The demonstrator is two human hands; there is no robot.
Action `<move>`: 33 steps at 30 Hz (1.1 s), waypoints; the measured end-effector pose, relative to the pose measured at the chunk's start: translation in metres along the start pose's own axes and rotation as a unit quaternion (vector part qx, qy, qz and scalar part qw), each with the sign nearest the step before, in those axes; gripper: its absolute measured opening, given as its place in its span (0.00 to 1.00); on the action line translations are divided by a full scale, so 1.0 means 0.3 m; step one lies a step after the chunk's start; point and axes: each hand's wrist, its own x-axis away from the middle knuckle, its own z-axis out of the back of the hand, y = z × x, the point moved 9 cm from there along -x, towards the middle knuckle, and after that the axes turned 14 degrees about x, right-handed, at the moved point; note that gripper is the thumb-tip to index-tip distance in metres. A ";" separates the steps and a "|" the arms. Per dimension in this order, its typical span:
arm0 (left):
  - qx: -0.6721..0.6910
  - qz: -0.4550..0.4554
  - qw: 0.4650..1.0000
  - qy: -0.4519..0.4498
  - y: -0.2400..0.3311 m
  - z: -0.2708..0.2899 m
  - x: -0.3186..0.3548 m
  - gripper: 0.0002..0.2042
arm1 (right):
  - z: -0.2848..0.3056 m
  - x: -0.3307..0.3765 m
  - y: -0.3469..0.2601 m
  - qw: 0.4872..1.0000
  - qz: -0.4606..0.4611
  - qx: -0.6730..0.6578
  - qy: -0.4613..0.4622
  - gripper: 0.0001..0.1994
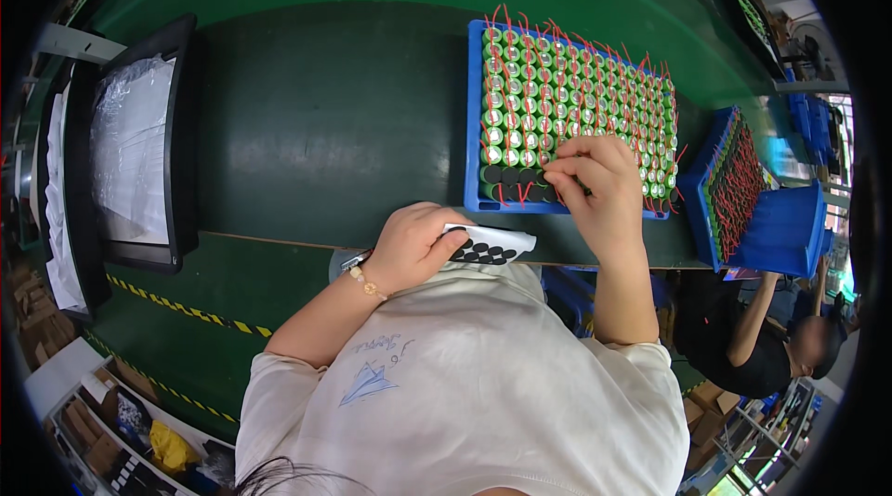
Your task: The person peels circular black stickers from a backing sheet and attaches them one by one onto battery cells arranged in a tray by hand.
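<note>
Blue tray [472,115] of green cells [576,97] with red leads sits on the dark belt. Right hand [599,185] rests at the tray's near edge, fingers pinched together over the front row of black discs [516,176]. Left hand [413,245], just below the tray, grips a white sheet [492,243] of black dots between thumb and fingers.

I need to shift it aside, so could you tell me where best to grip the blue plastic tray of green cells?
Grip the blue plastic tray by its bare left wall, coming from the left: wires bristle above, and the right hand covers the near edge.
</note>
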 end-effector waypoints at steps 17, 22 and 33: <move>0.007 0.001 1.000 -0.003 -0.002 0.003 0.004 0.06 | 0.007 0.021 -0.013 0.999 -0.003 0.030 0.030 0.07; 0.008 0.003 1.000 -0.003 -0.003 0.000 0.003 0.06 | 0.007 0.015 -0.001 1.000 -0.009 0.030 0.003 0.06; 0.005 -0.004 1.000 -0.004 -0.002 -0.002 0.003 0.06 | 0.021 0.013 -0.025 0.998 0.021 0.046 0.026 0.07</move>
